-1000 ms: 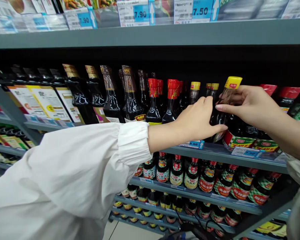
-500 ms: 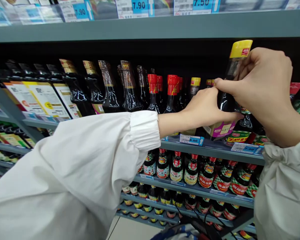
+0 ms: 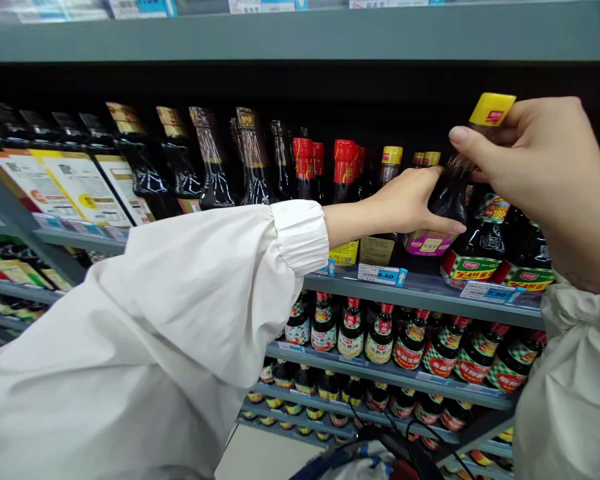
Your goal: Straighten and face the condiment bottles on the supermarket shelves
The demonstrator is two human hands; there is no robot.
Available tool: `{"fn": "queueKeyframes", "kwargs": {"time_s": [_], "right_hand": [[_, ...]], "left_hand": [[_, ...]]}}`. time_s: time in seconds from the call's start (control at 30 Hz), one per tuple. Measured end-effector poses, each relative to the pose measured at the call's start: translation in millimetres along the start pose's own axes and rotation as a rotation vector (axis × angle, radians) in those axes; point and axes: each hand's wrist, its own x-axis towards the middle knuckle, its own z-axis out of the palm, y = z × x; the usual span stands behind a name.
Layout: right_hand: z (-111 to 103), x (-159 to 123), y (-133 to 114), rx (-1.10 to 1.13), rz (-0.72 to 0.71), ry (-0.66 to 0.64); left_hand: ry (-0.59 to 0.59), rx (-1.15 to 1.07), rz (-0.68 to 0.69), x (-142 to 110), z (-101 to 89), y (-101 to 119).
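Observation:
Both hands grip one dark sauce bottle with a yellow cap and a purple label, leaning to the right at the shelf's front. My right hand is closed round its neck just below the cap, thumb on the near side. Lower down, my left hand wraps the bottle's body, its thumb across the front above the label. The bottle's base is at shelf level among its neighbours. Left of it stands another yellow-capped bottle, partly behind my left hand. Green-labelled bottles stand close on the right.
Red-capped bottles and taller dark bottles line the shelf leftward, ending at white-labelled boxes. Overhead runs a grey shelf edge. Price tags front this shelf. Lower shelves hold rows of small sauce bottles.
The yellow-capped bottle has moved deeper and lower into the shelf row, still in both hands. My right hand has shifted with it toward the neck. The camera view has moved slightly.

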Motion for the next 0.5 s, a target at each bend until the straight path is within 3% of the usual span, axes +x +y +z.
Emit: {"fn": "queueKeyframes", "kwargs": {"time_s": [0.3, 0.4, 0.5], "right_hand": [[15.5, -9.0, 5.6, -0.269, 0.11, -0.149], [18.5, -5.2, 11.7, -0.304, 0.012, -0.154], [19.7, -2.4, 12.9, -0.342, -0.02, -0.167]], "left_hand": [[-0.203, 0.051, -0.091, -8.0, 8.6, 0.5], [-0.235, 0.156, -0.142, -9.6, 10.8, 8.4], [-0.184, 0.25, -0.154, -10.9, 5.8, 13.7]]}}
